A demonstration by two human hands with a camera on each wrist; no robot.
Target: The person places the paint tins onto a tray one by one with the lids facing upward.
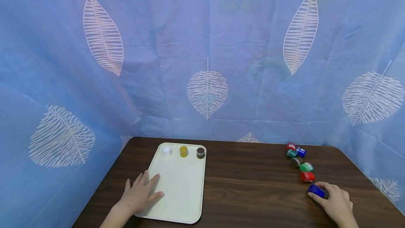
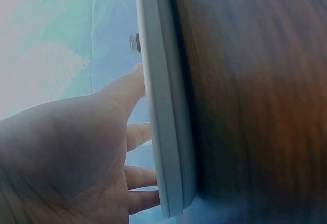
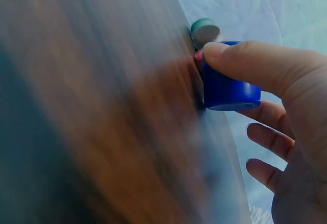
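A small blue jar [image 1: 316, 190] is pinched between thumb and fingers of my right hand [image 1: 338, 201], at the table's right side. The right wrist view shows the thumb across the jar [image 3: 230, 88], the other fingers bent loosely below it. My left hand [image 1: 137, 194] lies with fingers spread over the left rim of a cream tray [image 1: 178, 192]. Along the tray's far end stand a white jar [image 1: 166, 151], a yellow jar [image 1: 183, 151] and a dark jar [image 1: 200, 152] in a row. In the left wrist view, the fingers reach past the tray edge [image 2: 163, 111].
Beyond my right hand lie a red jar [image 1: 307, 176], a green jar [image 1: 306, 167], a dark jar [image 1: 296, 162], a teal jar [image 1: 291, 153], another blue jar [image 1: 301, 152] and another red jar [image 1: 290, 146]. A blue leaf-patterned curtain [image 1: 253, 97] hangs around the dark wooden table [image 1: 250, 185].
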